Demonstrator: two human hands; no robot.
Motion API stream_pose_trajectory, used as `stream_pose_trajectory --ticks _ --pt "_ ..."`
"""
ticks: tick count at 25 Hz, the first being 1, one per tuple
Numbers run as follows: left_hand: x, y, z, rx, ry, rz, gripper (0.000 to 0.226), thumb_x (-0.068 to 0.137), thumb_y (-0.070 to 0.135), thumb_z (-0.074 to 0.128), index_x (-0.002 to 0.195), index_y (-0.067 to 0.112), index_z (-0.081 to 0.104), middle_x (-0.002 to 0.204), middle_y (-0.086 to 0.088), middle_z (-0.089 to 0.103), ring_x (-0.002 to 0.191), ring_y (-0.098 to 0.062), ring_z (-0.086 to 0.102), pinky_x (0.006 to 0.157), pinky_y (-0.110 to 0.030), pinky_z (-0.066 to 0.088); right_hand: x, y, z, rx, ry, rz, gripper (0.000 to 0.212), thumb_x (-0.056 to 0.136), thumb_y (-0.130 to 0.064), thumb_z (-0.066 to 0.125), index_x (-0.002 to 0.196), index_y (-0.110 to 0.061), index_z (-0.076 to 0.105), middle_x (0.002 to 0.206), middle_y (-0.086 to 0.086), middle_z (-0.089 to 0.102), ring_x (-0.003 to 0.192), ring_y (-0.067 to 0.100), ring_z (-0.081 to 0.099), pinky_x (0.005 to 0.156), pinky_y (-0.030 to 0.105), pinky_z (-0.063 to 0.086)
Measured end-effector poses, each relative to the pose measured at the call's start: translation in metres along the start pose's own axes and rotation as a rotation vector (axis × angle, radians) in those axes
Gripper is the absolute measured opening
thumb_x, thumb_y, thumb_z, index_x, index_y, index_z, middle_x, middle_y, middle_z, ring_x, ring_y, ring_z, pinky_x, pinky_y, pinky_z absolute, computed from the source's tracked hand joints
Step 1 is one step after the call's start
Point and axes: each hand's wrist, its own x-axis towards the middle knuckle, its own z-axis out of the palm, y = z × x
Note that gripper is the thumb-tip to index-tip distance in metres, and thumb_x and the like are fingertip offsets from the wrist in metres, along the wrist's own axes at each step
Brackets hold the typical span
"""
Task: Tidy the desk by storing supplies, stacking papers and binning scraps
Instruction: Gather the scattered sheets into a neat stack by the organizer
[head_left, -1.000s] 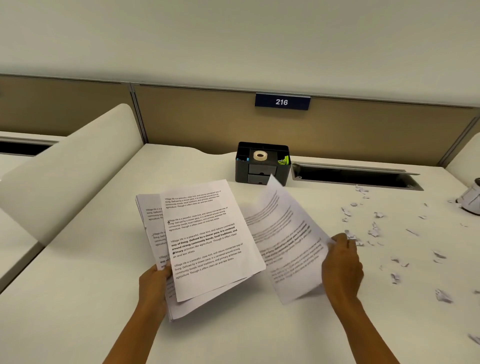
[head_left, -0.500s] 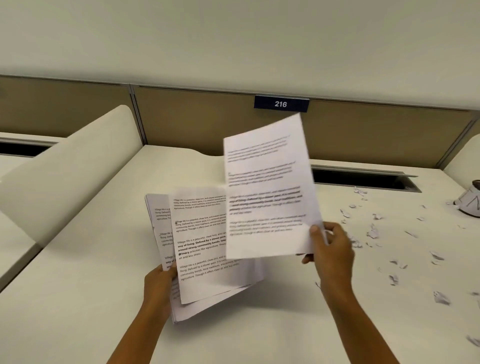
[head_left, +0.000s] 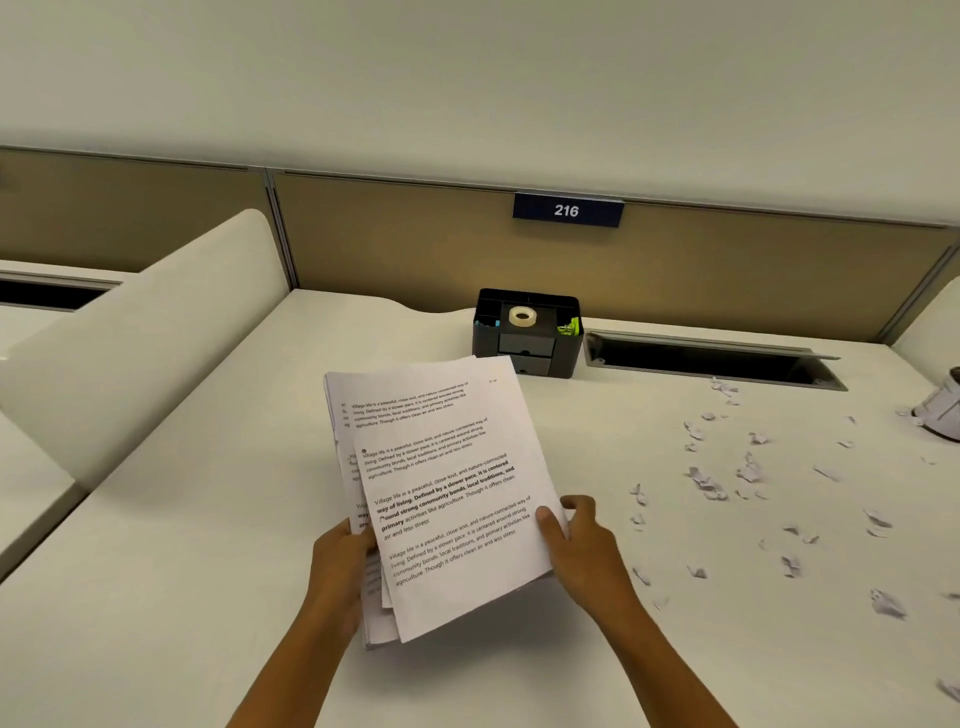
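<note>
Above the pale desk (head_left: 156, 597), printed papers (head_left: 447, 499) held as an uneven stack, left hand (head_left: 340, 566) gripping its left edge, right hand (head_left: 584, 545) pinching the right edge, thumb on top, torn scraps (head_left: 748, 473) scattered right, seemingly a tape roll (head_left: 522, 316) in the black organizer (head_left: 527, 332) behind.

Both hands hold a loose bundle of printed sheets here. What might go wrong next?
1. The white printed paper sheets are fanned unevenly, and the left hand and right hand pinch only their near edges, so some may slip or crease.
2. Small torn white paper scraps litter the cream desk to the right; setting the bundle there might trap or scatter them.
</note>
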Motion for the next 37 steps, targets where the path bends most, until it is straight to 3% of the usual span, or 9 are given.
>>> stream_pose_trajectory --ticks 5,8,11,15,21,25,30,34,37 --pt "0.0 0.005 0.003 0.041 -0.044 0.058 0.012 0.092 0.01 0.054 0.089 0.004 0.065 0.08 -0.014 0.073 0.073 -0.034 0.068 0.065 -0.04 0.055 0.007 -0.009 -0.022 0.006 -0.077 0.013 0.049 0.095 -0.051 0.033 0.129 -0.018 0.043 0.126 0.006 0.057 0.109 0.024 0.055 0.082 0.028 0.04" --pt "0.0 0.005 0.006 0.078 -0.119 0.091 0.013 0.092 0.012 0.055 0.093 0.005 0.066 0.083 -0.013 0.074 0.072 -0.031 0.07 0.062 -0.038 0.056 0.014 -0.014 -0.03 0.144 -0.137 -0.035 0.045 0.095 -0.05 0.032 0.126 -0.019 0.044 0.121 -0.001 0.056 0.101 0.017 0.053 0.085 0.03 0.04" --pt "-0.005 0.009 0.012 0.128 -0.184 0.181 0.017 0.093 0.006 0.05 0.095 0.007 0.066 0.084 -0.012 0.073 0.072 -0.027 0.07 0.059 -0.033 0.058 0.014 -0.016 -0.018 0.293 -0.023 -0.116 0.032 0.096 -0.045 0.033 0.116 -0.021 0.041 0.11 -0.001 0.062 0.093 0.015 0.061 0.083 0.033 0.049" --pt "-0.011 0.023 0.023 0.073 -0.165 0.343 0.023 0.093 -0.001 0.043 0.091 0.007 0.064 0.074 -0.008 0.07 0.068 -0.028 0.065 0.055 -0.032 0.057 0.008 -0.02 -0.006 0.439 0.105 -0.302 0.009 0.097 -0.032 0.038 0.106 -0.03 0.038 0.1 -0.008 0.064 0.077 0.006 0.067 0.063 0.022 0.057" --pt "-0.024 0.045 0.045 -0.233 -0.194 0.51 0.04 0.095 0.039 0.021 0.109 0.013 0.048 0.086 0.002 0.068 0.072 -0.01 0.067 0.058 -0.023 0.056 0.004 -0.032 -0.01 0.505 0.268 -0.475 0.018 0.088 -0.036 0.037 0.105 -0.029 0.039 0.1 -0.017 0.058 0.084 -0.004 0.062 0.057 0.009 0.051" --pt "-0.02 0.052 0.055 -0.1 -0.168 0.692 0.021 0.099 0.034 0.031 0.107 0.018 0.042 0.087 0.015 0.059 0.08 -0.004 0.063 0.062 -0.021 0.053 -0.001 -0.033 -0.008 0.519 0.222 -0.564 0.016 0.091 -0.034 0.037 0.104 -0.04 0.031 0.106 -0.014 0.052 0.096 -0.001 0.058 0.065 0.015 0.055" --pt "-0.018 0.057 0.06 -0.072 -0.197 0.811 0.018 0.093 0.033 0.03 0.104 0.023 0.041 0.084 0.02 0.058 0.081 -0.007 0.061 0.062 -0.022 0.052 -0.004 -0.031 -0.004 0.622 0.191 -0.544 0.028 0.086 -0.038 0.044 0.111 -0.032 0.033 0.108 -0.02 0.043 0.1 -0.013 0.051 0.067 0.01 0.051" --pt "-0.018 0.061 0.06 -0.071 -0.21 0.845 0.024 0.091 0.031 0.036 0.115 0.029 0.036 0.092 0.023 0.058 0.089 -0.009 0.064 0.061 -0.022 0.053 -0.002 -0.031 -0.007 0.581 0.259 -0.581 0.05 0.081 -0.028 0.056 0.111 -0.053 0.025 0.107 -0.031 0.045 0.104 -0.006 0.052 0.067 0.012 0.053" --pt "-0.017 0.073 0.056 -0.054 -0.181 0.931 0.045 0.092 0.03 0.043 0.131 0.04 0.022 0.116 0.007 0.054 0.101 -0.016 0.061 0.067 -0.023 0.055 0.001 -0.036 -0.014 0.591 0.326 -0.618 0.06 0.078 -0.028 0.061 0.114 -0.057 0.023 0.119 -0.015 0.049 0.108 0.008 0.055 0.07 0.016 0.055"
